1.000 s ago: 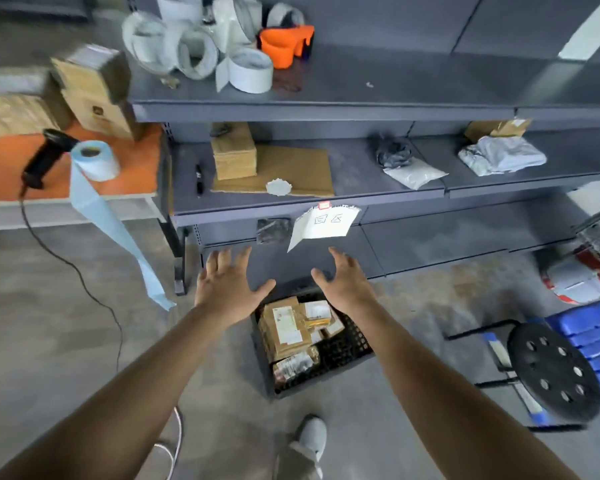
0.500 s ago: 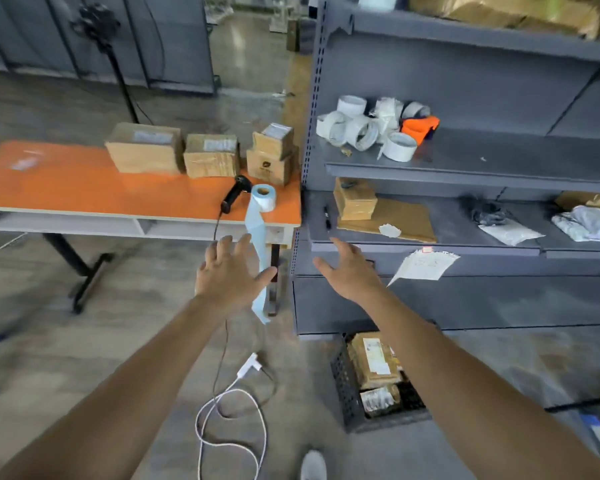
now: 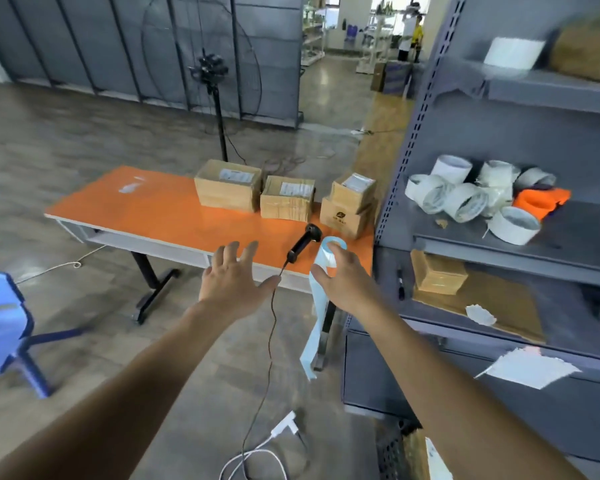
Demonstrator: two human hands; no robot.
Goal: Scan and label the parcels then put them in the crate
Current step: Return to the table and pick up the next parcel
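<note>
Up from the crate (image 3: 392,452), my view and both hands now face the tabletop (image 3: 160,209): four parcels (image 3: 227,185), one scanner (image 3: 303,242), one label roll (image 3: 327,247). Left hand (image 3: 234,275) and right hand (image 3: 347,282) reach forward, fingers (image 3: 227,252) spread, empty.

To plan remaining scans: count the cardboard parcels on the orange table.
4: left parcel at the row's left end; middle parcel beside it; bottom parcel at the right end near the shelving, with the small top parcel stacked on it. Any behind them would be hidden.
</note>
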